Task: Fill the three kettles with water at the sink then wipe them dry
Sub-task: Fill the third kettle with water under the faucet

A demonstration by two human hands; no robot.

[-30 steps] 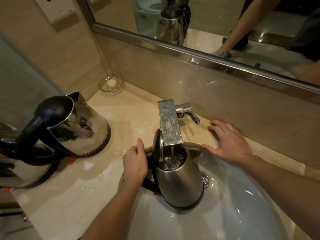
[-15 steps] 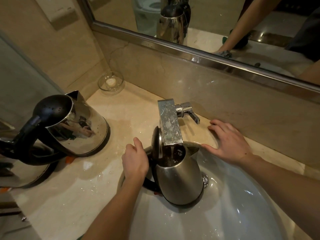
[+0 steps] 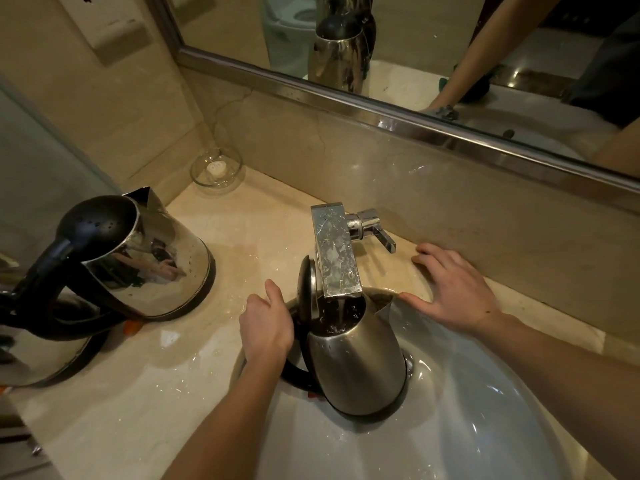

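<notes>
- The fingers (image 3: 274, 289) of the left hand (image 3: 266, 327) are clamped on the black handle (image 3: 294, 374) of the steel kettle (image 3: 356, 368), thumb pointing up, just left of and below the faucet (image 3: 336, 251).
- The fingers (image 3: 433, 252) of the right hand (image 3: 457, 292) are apart and flat, gripping nothing, resting on the surface (image 3: 225, 237) and the sink (image 3: 485, 410) rim just right of the faucet.
- The steel kettle stands upright in the sink directly under the faucet spout. Its lid (image 3: 306, 289) is hinged up on the left of the spout.
- A thin stream of water (image 3: 341, 310) falls from the faucet into the kettle's open mouth.
- The lever (image 3: 377, 230) sticks out from the faucet's right side.
- The second kettle (image 3: 152, 258), lid closed, sits on the wet surface well left of the faucet.
- The third kettle (image 3: 34, 351) is farther left of the faucet, partly cut off by the frame edge.
- A glass dish (image 3: 216, 169) sits behind and left of the faucet, in the corner.
- The mirror (image 3: 415, 46) hangs on the wall above the faucet.
</notes>
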